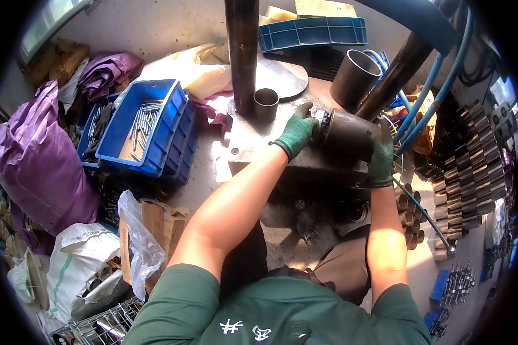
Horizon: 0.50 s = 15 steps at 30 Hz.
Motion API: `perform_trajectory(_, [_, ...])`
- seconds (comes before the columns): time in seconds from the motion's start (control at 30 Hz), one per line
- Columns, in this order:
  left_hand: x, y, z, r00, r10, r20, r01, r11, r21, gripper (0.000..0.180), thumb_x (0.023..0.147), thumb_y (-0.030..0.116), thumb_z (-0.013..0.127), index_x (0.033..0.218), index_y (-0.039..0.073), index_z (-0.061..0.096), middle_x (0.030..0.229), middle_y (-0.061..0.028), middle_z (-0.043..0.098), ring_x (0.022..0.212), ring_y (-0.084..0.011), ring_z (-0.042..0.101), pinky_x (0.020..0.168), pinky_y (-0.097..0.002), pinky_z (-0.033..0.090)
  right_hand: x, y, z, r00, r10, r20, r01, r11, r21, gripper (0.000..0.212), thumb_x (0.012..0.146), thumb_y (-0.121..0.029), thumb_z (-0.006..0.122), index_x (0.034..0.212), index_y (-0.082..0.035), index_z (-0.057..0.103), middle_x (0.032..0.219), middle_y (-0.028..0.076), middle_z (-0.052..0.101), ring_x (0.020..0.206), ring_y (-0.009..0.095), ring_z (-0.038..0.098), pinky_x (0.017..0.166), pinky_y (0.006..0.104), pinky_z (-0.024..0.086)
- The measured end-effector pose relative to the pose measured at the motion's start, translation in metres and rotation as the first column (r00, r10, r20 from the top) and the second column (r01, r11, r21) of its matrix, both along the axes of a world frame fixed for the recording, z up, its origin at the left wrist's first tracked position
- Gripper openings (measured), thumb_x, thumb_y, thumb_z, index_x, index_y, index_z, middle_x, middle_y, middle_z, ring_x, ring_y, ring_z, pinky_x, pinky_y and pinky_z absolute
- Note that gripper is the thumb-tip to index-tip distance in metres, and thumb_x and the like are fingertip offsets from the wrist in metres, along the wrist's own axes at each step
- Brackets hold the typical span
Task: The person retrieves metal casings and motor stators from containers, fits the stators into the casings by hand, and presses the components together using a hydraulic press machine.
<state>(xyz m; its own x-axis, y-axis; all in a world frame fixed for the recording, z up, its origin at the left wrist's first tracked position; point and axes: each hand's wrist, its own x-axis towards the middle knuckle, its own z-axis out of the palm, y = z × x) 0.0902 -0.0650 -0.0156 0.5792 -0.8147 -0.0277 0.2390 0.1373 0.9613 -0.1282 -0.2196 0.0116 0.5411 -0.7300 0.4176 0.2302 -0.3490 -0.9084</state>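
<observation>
A dark metal cylinder (349,135) lies on its side over the front of a metal machine bed (250,150). My right hand (381,158), in a green work glove, grips its right end. At the cylinder's left end is a silver ribbed metal piece (322,119), and my gloved left hand (297,133) is closed against it; the fingertips are partly hidden. Behind my left hand a short dark tube (266,103) stands upright beside a thick steel column (242,54). A wider open cylinder (354,77) stands at the back right.
Stacked blue crates (161,155) with metal pins stand at the left, near a purple sack (40,167) and a white sack (77,264). Blue hoses (429,103) hang at the right. Many metal tubes (469,178) are piled there. A lever with a ball end (450,250) juts toward them.
</observation>
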Motion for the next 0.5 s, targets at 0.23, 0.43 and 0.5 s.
perform_trajectory(0.23, [-0.03, -0.006, 0.024, 0.96, 0.057, 0.273, -0.091, 0.989, 0.114, 0.078, 0.093, 0.018, 0.071, 0.163, 0.003, 0.041, 0.134, -0.0238, 0.07, 0.117, -0.0271, 0.071, 0.102, -0.0348, 0.055, -0.019, -0.012, -0.007, 0.997, 0.08, 0.025, -0.083, 0.961, 0.263, 0.078, 0.098, -0.015, 0.069, 0.167, -0.001, 0.036, 0.156, 0.017, 0.051, 0.139, 0.026, 0.055, 0.118, 0.0387, 0.047])
perform_trajectory(0.43, [-0.014, 0.058, 0.05, 0.725, -0.091, 0.683, -0.192, 0.926, 0.326, 0.053, 0.1, 0.031, 0.07, 0.148, 0.013, 0.06, 0.087, -0.0164, 0.074, 0.081, -0.024, 0.074, 0.08, -0.0377, 0.059, -0.022, -0.008, 0.003, 0.997, 0.03, 0.065, -0.058, 0.868, 0.493, 0.072, 0.1, -0.023, 0.059, 0.167, -0.003, 0.039, 0.153, 0.016, 0.056, 0.134, 0.027, 0.059, 0.117, 0.0414, 0.047])
perform_trajectory(0.5, [-0.011, 0.09, 0.06, 0.505, -0.225, 0.833, -0.281, 0.87, 0.405, 0.045, 0.102, 0.029, 0.063, 0.144, 0.014, 0.063, 0.093, -0.0231, 0.075, 0.09, -0.0367, 0.076, 0.085, -0.0458, 0.059, -0.011, -0.003, 0.002, 0.998, 0.027, 0.059, -0.056, 0.819, 0.571, 0.069, 0.101, -0.024, 0.057, 0.166, -0.003, 0.042, 0.153, 0.016, 0.057, 0.134, 0.027, 0.059, 0.117, 0.0422, 0.047])
